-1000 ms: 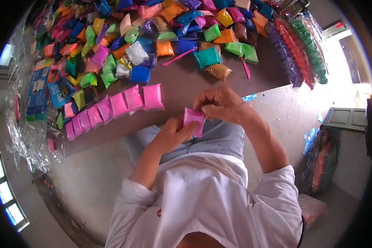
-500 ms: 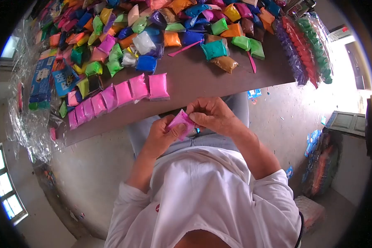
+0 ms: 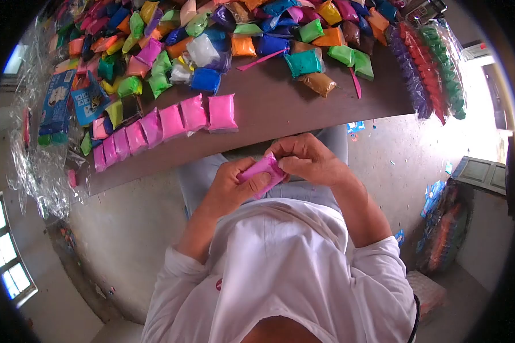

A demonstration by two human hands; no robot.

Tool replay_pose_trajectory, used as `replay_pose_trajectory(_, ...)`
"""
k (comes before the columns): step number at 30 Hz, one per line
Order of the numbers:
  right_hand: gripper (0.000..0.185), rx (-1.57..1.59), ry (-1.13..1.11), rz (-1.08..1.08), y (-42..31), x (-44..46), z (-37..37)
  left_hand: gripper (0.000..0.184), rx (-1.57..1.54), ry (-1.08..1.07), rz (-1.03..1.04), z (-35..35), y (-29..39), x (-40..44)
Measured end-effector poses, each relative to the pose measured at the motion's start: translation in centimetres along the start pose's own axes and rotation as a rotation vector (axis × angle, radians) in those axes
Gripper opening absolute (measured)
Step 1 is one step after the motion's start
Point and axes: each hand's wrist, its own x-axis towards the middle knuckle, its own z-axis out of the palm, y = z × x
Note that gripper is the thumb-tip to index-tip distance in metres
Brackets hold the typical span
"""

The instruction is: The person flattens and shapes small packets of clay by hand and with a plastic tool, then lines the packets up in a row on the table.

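Note:
A small pink packet (image 3: 264, 172) in clear wrap is held above my lap, just off the table's near edge. My left hand (image 3: 233, 186) grips its left side, thumb lying across the front. At the packet's upper right corner, my right hand (image 3: 308, 159) pinches the wrapper between thumb and fingers. On the table, a row of several pink and pinkish-purple packets (image 3: 170, 120) runs along the near left edge, with one pink packet (image 3: 221, 112) at its right end.
Many colourful packets (image 3: 206, 51) are heaped across the back of the brown table (image 3: 269, 108). Two pink plastic sticks (image 3: 356, 83) lie among them. Long bags of purple, red and green pieces (image 3: 426, 71) lie at the right end. Blue printed packs (image 3: 57, 108) and crumpled clear plastic (image 3: 37, 166) are at left.
The held pink packet has turned and shifted slightly right, its broad face now more visible. Both hands stay on it. The view has shifted slightly.

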Motion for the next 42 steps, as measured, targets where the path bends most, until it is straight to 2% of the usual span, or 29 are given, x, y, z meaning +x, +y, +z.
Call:
replay_pose_trajectory(3,0.023,-0.050,-0.007,0.100,-0.4,-0.2,-0.4,0.031,-0.104,0.064,-0.004,-0.4,-1.1,0.0)
replay_pose_trajectory(6,0.027,0.017,-0.116,0.084,-0.4,0.1,-0.3,0.029,-0.150,0.080,-0.023,-0.6,-0.7,-0.1)
replay_pose_trajectory(12,0.024,-0.073,-0.026,-0.008,1.1,0.9,0.5,0.027,-0.117,0.131,-0.037,-0.2,-1.2,0.1)
replay_pose_trajectory(15,0.022,-0.001,-0.060,0.053,1.7,0.8,-0.1,0.029,-0.126,0.113,-0.023,-0.4,-1.0,0.1)
replay_pose_trajectory(18,0.020,0.061,-0.058,-0.031,2.1,0.9,-0.3,0.031,-0.187,0.071,-0.065,-0.6,-1.0,0.0)
replay_pose_trajectory(20,0.020,0.121,0.108,0.047,0.6,0.7,0.8,0.032,-0.205,0.057,-0.062,-0.3,-0.9,0.0)
replay_pose_trajectory(21,0.020,0.121,0.111,0.049,0.9,1.1,1.1,0.035,-0.222,0.044,-0.058,-0.2,-0.9,0.1)
replay_pose_trajectory(23,0.022,-0.025,0.019,-0.184,1.6,2.0,1.8,0.036,-0.243,0.041,-0.068,0.2,-1.1,0.3)
replay_pose_trajectory(27,0.025,-0.141,0.145,-0.253,1.8,1.7,2.4,0.038,-0.230,-0.020,-0.113,0.0,-1.2,0.3)
replay_pose_trajectory(29,0.030,-0.075,0.333,-0.050,2.7,1.9,2.4,0.039,-0.247,-0.012,-0.110,0.3,-1.2,0.4)
replay_pose_trajectory(30,0.030,-0.076,0.333,-0.051,3.1,2.0,2.2,0.039,-0.260,-0.007,-0.107,0.3,-1.2,0.5)
replay_pose_trajectory(32,0.033,0.295,0.282,-0.005,3.8,1.9,1.7,0.039,-0.234,-0.003,-0.084,0.3,-1.1,0.5)
replay_pose_trajectory(33,0.033,0.295,0.285,-0.006,3.4,1.9,1.7,0.038,-0.208,0.002,-0.059,0.2,-1.1,0.5)
replay_pose_trajectory(35,0.035,0.415,0.324,0.137,2.3,1.8,2.0,0.038,-0.198,0.022,-0.065,0.1,-1.2,0.5)
replay_pose_trajectory(39,0.028,-0.007,0.179,-0.076,2.1,1.5,1.7,0.039,-0.176,0.021,-0.052,-0.2,-2.0,0.4)
replay_pose_trajectory(40,0.028,-0.006,0.180,-0.075,2.3,1.8,1.9,0.039,-0.177,0.020,-0.053,-0.1,-2.0,0.4)
replay_pose_trajectory(42,0.027,0.060,0.227,-0.228,3.0,2.4,2.4,0.039,-0.263,-0.010,-0.089,0.1,-1.5,0.4)
